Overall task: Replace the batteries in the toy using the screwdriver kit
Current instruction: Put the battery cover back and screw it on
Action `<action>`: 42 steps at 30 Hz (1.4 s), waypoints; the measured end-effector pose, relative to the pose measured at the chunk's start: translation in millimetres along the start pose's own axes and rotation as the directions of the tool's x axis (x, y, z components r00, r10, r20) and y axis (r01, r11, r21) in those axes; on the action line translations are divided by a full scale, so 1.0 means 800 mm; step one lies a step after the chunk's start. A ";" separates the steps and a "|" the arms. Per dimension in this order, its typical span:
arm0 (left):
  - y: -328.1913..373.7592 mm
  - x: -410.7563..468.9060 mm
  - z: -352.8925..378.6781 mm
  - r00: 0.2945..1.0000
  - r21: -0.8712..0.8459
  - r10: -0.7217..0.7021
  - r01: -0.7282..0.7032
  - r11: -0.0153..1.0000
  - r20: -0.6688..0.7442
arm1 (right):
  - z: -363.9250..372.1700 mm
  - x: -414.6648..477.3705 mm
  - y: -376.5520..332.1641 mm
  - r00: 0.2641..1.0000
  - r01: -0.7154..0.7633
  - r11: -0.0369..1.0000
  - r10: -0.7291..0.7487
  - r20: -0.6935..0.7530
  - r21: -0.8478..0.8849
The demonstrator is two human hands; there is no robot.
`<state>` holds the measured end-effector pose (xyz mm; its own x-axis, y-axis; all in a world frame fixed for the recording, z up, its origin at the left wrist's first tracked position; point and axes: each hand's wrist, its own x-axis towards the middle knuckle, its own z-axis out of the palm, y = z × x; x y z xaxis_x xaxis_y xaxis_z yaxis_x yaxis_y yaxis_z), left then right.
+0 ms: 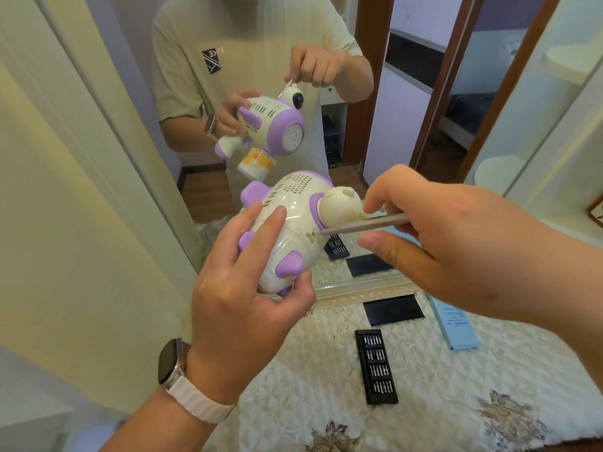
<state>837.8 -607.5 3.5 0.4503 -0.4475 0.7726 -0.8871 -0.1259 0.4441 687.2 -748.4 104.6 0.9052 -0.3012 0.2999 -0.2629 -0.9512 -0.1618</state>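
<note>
So, we had our left hand [241, 308] wrapped round the cream-and-purple toy [293, 230], thumb curled under it and two fingers laid along its top, held up at about 11 o'clock from the open bit case [377, 365] on the quilted cover [456, 402]. Our right hand [440, 243], at 3 o'clock of the toy, pinched the grey screwdriver [365, 225] in its fingertips, tip sitting at a small hole in the toy's body.

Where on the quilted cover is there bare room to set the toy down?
Bare cream quilted cover lies left of the black screwdriver-bit tray, and right of it, below the pale blue cardboard sleeve. It is crowded near the mirror frame, where the flat black lid lies.
</note>
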 end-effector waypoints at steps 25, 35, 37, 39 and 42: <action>0.001 -0.001 0.010 0.999 0.012 -0.047 0.047 0.999 0.024 | 0.014 0.000 0.006 0.995 0.020 1.000 -0.020 -0.100 -0.002; -0.002 -0.001 0.011 0.999 -0.001 -0.042 0.042 0.999 0.011 | 0.010 0.003 0.010 0.999 -0.024 0.999 0.024 0.030 -0.031; -0.003 -0.002 0.011 0.999 0.002 -0.047 0.047 0.999 0.017 | 0.008 0.001 0.009 0.997 -0.026 1.000 0.027 0.078 -0.015; -0.004 -0.005 0.013 0.999 0.003 -0.046 0.046 0.999 0.024 | 0.008 -0.001 0.008 0.995 -0.032 0.999 0.031 0.094 0.009; -0.003 -0.009 0.017 0.998 -0.002 -0.050 0.050 0.999 0.031 | 0.012 -0.001 0.012 0.996 -0.030 1.000 0.030 0.083 0.006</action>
<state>835.4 -616.0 -9.3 0.4909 -0.4680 0.7348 -0.8631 -0.1465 0.4833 687.3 -756.4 93.9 0.9216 -0.3227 0.2155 -0.2883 -0.9411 -0.1764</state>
